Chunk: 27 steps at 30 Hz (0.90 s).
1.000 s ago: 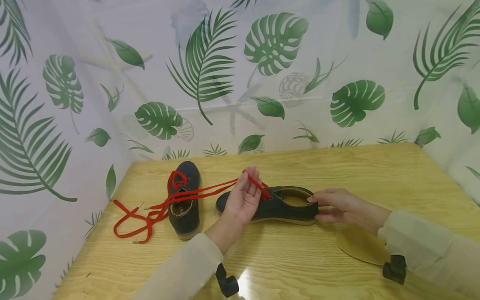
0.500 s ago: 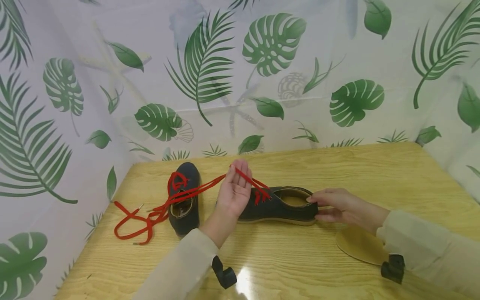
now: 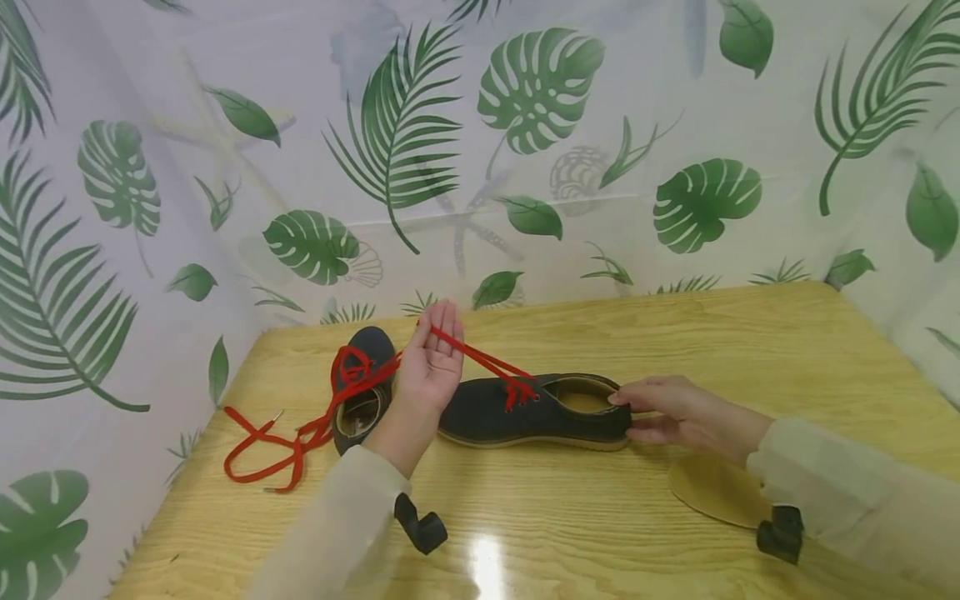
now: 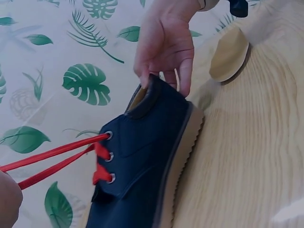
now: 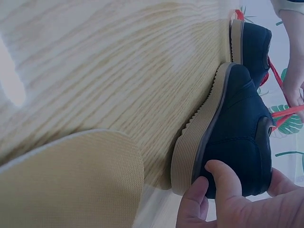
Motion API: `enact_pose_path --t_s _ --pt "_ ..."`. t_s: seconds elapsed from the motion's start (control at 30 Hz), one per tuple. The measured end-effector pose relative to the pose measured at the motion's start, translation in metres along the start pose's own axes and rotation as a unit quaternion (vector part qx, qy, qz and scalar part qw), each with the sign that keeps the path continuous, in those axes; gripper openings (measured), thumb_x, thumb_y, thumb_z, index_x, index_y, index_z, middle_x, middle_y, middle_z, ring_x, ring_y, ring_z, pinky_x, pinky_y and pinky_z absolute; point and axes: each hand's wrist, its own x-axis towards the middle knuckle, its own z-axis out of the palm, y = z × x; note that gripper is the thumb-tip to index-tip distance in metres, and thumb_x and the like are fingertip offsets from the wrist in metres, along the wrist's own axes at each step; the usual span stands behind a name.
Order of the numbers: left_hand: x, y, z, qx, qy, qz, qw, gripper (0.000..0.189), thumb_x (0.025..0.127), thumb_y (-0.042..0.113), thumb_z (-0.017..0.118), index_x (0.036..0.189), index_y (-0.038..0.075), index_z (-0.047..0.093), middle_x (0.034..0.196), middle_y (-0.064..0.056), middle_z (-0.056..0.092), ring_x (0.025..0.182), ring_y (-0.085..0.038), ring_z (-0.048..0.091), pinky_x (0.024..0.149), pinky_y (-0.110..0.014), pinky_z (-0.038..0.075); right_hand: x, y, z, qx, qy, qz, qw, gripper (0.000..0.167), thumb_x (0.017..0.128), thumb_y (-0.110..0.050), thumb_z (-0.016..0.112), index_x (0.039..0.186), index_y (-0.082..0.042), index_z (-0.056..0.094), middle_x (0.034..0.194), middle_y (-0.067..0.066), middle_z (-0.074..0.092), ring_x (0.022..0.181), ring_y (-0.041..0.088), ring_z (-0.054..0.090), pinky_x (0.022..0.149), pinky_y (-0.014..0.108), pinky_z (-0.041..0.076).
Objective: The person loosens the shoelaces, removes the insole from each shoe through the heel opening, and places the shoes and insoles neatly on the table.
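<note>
A dark navy shoe (image 3: pixel 525 417) with a beige ribbed sole lies across the table, toe pointing left. My right hand (image 3: pixel 686 412) holds it by the heel, thumb at the collar and fingers along the back. My left hand (image 3: pixel 429 367), palm up, holds the red shoelace (image 3: pixel 487 358) between the thumb and the straightened fingers. In the left wrist view two taut strands of the lace run from the eyelets (image 4: pixel 109 135) to the hand. The loose ends trail left over a second navy shoe (image 3: pixel 371 350), partly hidden by my left forearm.
A tan insole (image 3: pixel 712 492) lies on the wooden table (image 3: pixel 525 517), beneath my right sleeve. At the far left, a loose red lace end (image 3: pixel 262 475) curls on the wood. A leaf-printed cloth (image 3: pixel 540 183) hangs behind.
My left hand has moved left and slightly up, away from the held shoe, drawing the lace out. More of that shoe's toe now shows. My right hand stays at the heel.
</note>
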Motion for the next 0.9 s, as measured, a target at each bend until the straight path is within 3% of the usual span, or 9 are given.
enact_pose_path --t_s 0.1,0.2,0.5,0.7,0.9 --pt "0.0 0.013 0.004 -0.007 0.008 0.004 0.9999 0.041 0.097 0.017 0.051 0.139 0.015 0.049 0.132 -0.003 0.056 0.127 -0.014 0.049 0.106 -0.028 0.038 0.0 -0.001 0.002 -0.007 0.004 0.003 1.0 0.037 0.089 -0.012 0.064 0.119 0.001 0.048 0.122 0.018 0.041 0.082 0.014 0.061 0.072 0.026 0.057" --pt "-0.001 0.027 0.009 -0.02 0.016 0.009 0.9996 0.04 0.097 0.017 0.052 0.137 0.017 0.051 0.139 0.0 0.05 0.126 -0.012 0.05 0.105 -0.027 0.039 0.0 -0.001 0.003 -0.01 0.008 0.006 0.9999 0.036 0.089 -0.011 0.063 0.119 0.001 0.048 0.124 0.019 0.04 0.082 0.014 0.061 0.071 0.026 0.057" --pt "-0.006 0.064 0.016 -0.035 0.045 0.031 0.9979 0.032 0.095 0.018 0.055 0.127 0.014 0.059 0.127 -0.003 0.062 0.119 -0.013 0.057 0.104 -0.027 0.041 0.0 -0.002 0.003 -0.013 0.013 0.01 0.9998 0.032 0.089 -0.013 0.063 0.116 0.0 0.05 0.129 0.022 0.037 0.082 0.015 0.061 0.07 0.025 0.057" --pt "-0.006 0.088 0.014 -0.019 0.048 0.023 0.9984 0.034 0.096 0.019 0.053 0.13 0.017 0.056 0.131 0.001 0.059 0.121 -0.01 0.055 0.102 -0.026 0.042 0.0 -0.002 0.002 -0.011 0.012 0.009 0.9998 0.034 0.089 -0.012 0.063 0.118 0.001 0.05 0.128 0.022 0.038 0.083 0.016 0.06 0.071 0.026 0.057" --pt "-0.011 0.117 0.008 -0.055 0.065 0.036 0.9957 0.033 0.095 0.018 0.054 0.128 0.018 0.059 0.131 0.004 0.058 0.121 -0.008 0.054 0.1 -0.025 0.044 0.001 -0.001 0.001 0.0 0.01 0.008 0.9999 0.039 0.089 -0.011 0.063 0.122 0.003 0.047 0.125 0.02 0.039 0.084 0.017 0.06 0.072 0.027 0.057"
